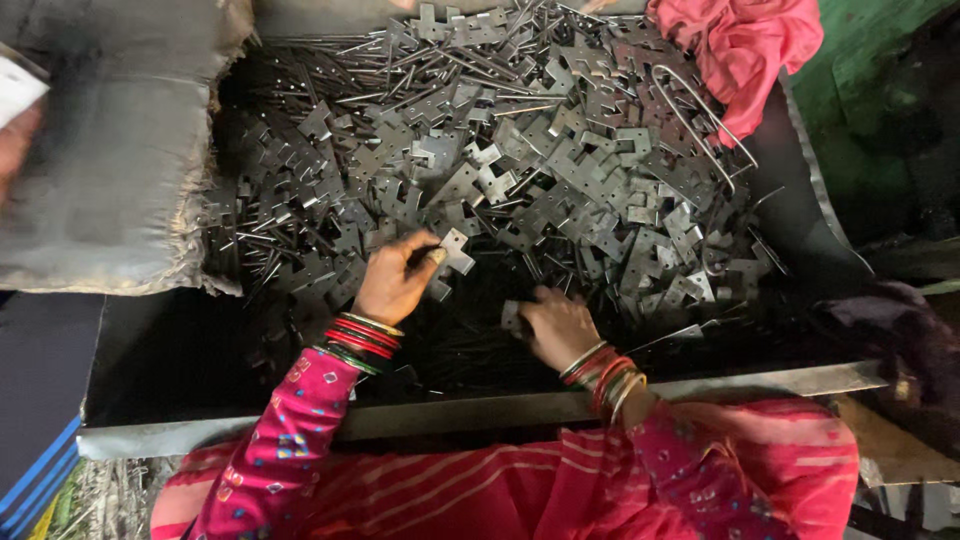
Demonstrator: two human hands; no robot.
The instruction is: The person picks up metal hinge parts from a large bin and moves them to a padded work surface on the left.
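We pinch a thin, stiff, likely sharp-edged metal plate [455,250] by its rim in our left hand [392,285]; right hand [556,325] fingers close on another plate [512,316] from the heap [560,170] beyond.

Tabletop [180,360]: dark, metal-edged.
Metal plates [520,150]: heaped loosely across it.
Thin rods [330,60]: among plates.
Pink cloth [745,45]: far corner.

— What fills the upper left of the frame?
— A worn grey sack [110,150], frayed along its edge, in dim light.

— And along the bottom?
— A grey metal ledge [520,408] runs across; straw-like litter [105,495] lies at lower left.

— The upper right?
— A pink cloth [745,45] rests beside a green surface [865,60], with dark shadow below.
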